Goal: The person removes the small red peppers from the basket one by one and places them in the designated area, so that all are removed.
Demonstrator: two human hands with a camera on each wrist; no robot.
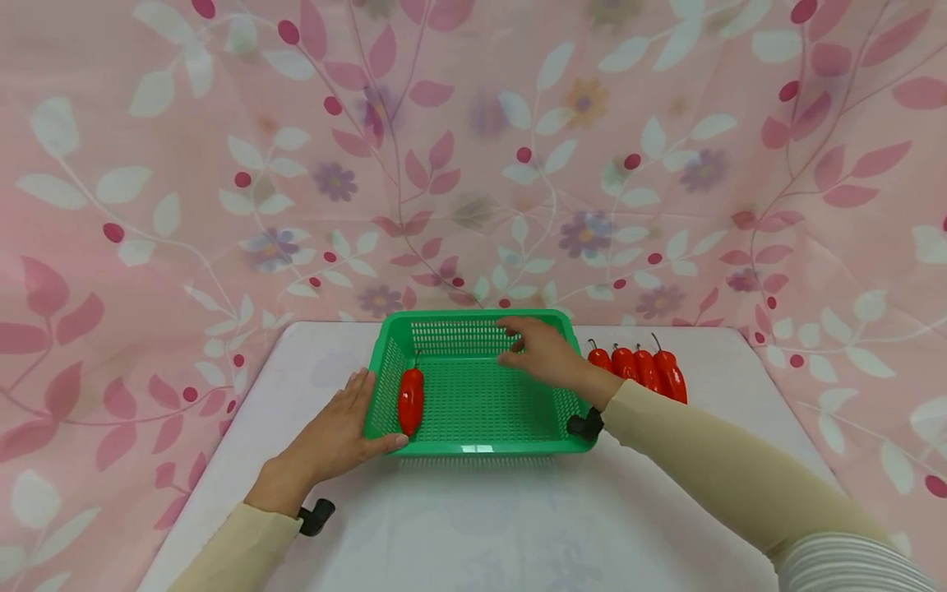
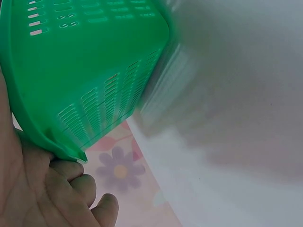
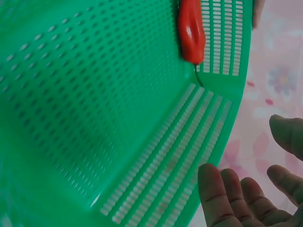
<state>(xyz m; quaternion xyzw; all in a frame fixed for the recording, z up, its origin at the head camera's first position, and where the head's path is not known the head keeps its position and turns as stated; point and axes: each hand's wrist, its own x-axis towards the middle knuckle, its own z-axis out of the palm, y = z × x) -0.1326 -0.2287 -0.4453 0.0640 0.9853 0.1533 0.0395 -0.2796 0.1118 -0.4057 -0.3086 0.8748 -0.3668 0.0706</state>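
Note:
A green plastic basket (image 1: 488, 449) with slotted walls stands on the white table. My left hand (image 1: 336, 432) rests along its left rim, fingers stretched along the outside and thumb over the front rim; in the left wrist view the palm (image 2: 28, 189) lies against the rim. One red chili pepper (image 1: 411, 401) with a thin dark stem lies inside along the left wall, stem toward the back. Above the basket's right part is my right hand (image 1: 543, 352), fingers apart with nothing between them. The right wrist view also shows that chili pepper (image 3: 191, 33) beyond the fingers (image 3: 215, 194).
Several red chili peppers (image 1: 645, 370) lie in a row on the table right of the basket, stems to the back, partly hidden behind my right forearm. A pink floral cloth (image 1: 473, 164) hangs behind the white table (image 1: 473, 526).

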